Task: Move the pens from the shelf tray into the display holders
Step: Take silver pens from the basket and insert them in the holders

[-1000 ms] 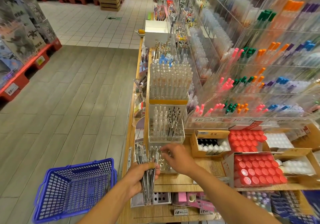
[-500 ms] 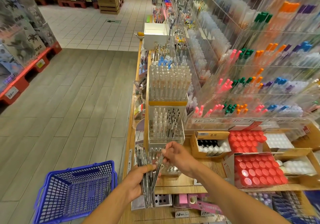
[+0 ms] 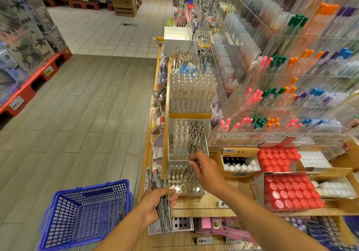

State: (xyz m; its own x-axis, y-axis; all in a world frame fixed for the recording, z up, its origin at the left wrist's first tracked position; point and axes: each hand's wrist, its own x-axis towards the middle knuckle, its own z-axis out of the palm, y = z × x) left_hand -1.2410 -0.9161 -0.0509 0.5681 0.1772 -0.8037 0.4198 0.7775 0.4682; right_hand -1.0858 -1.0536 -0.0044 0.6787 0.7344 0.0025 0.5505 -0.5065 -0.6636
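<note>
My left hand (image 3: 155, 204) grips a bundle of thin dark pens (image 3: 163, 210) in front of the wooden shelf edge. My right hand (image 3: 207, 173) pinches a single pen (image 3: 188, 166) by its top, with the tip down over the lowest clear display holder (image 3: 186, 182). That holder has rows of round holes, most of them bare, with a few pens at its back. The middle holder (image 3: 187, 140) behind it carries clear and black pens. A taller holder (image 3: 191, 93) further back is full of clear pens.
A blue plastic basket (image 3: 85, 213) sits on the floor at the lower left, with a few pens inside. Cardboard boxes of red-capped bottles (image 3: 291, 190) and white-capped bottles (image 3: 239, 165) stand to the right. Acrylic racks of coloured pens (image 3: 281, 95) fill the right wall.
My right hand has drawn one pen from the bundle and carried it up and away over the lowest holder. My left hand has stayed put with the bundle.
</note>
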